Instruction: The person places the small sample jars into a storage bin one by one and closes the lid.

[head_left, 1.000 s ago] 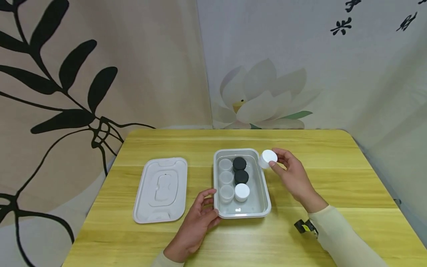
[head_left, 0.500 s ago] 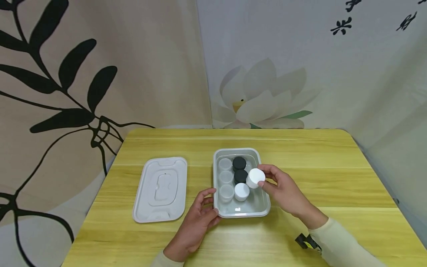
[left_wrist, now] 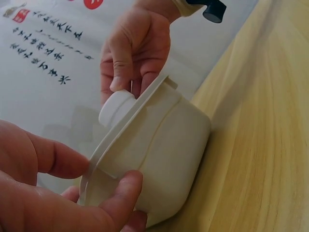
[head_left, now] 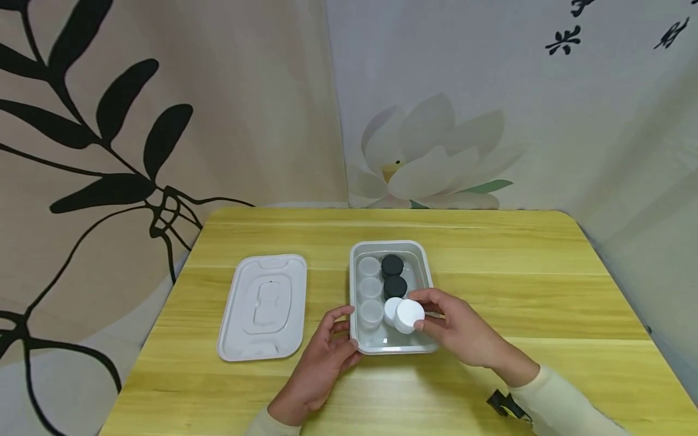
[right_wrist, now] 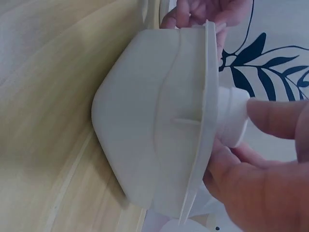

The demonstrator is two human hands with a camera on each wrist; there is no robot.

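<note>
In the head view, my right hand (head_left: 463,330) pinches a small white-lidded jar (head_left: 409,316) between thumb and fingers, over the right part of a white plastic box (head_left: 376,349). The right wrist view has this jar (right_wrist: 234,116) just above the box's rim. My left hand (head_left: 324,366) holds the box's near left corner, fingers and thumb on the rim. Inside stand two black-lidded jars (head_left: 392,265), a column of translucent-topped jars (head_left: 371,287), and another white-lidded jar (head_left: 390,310), partly hidden by the held one.
A white box lid (head_left: 263,307) lies flat on the wooden table (head_left: 507,260), left of the box. Behind the table hangs a printed cloth (head_left: 262,103) with leaves and a flower. A black strap-like device (head_left: 507,404) is on the right sleeve.
My right hand has brought the white-lidded jar from beyond the box's right rim, leftward and nearer, to beside the other white-lidded jar. The left hand stays at the corner.
</note>
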